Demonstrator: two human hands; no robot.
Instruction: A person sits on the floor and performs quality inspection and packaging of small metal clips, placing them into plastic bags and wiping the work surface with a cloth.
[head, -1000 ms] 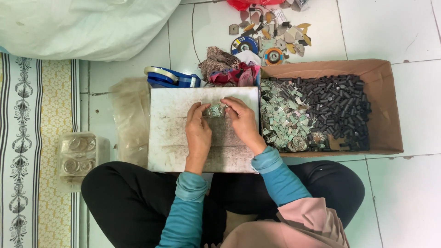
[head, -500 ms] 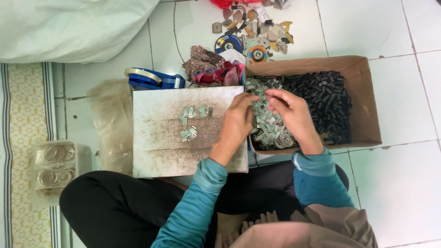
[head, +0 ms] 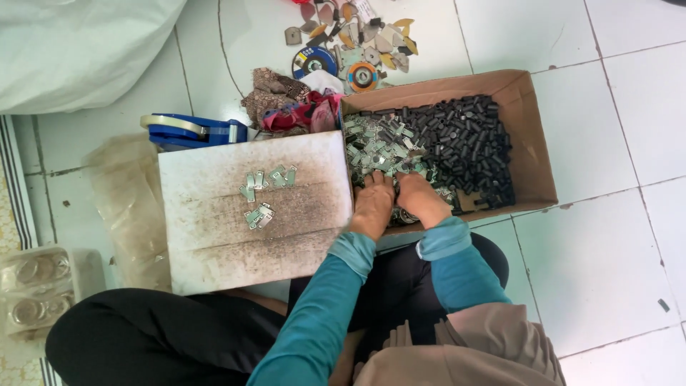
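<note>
Both hands were down in the near left corner of the brown cardboard box [head: 532,136], the left hand [head: 374,207] and the right hand [head: 421,200] side by side, fingers buried among the small silvery metal clips [head: 375,146]; whether they had closed on any could not be told. The box kept those clips on its left and a heap of short black cylinders [head: 464,139] on its right, within easy reach. Just beside it, across the person's lap, lay a stained white board [head: 214,236] serving as a work surface, with a few sorted clips [head: 268,179] laid out flat. Beyond it sat a blue tape dispenser [head: 193,130], a bundle of patterned cloth [head: 289,104], and round grinding discs [head: 314,61] with coloured centre labels on the tiled floor [head: 614,271].
</note>
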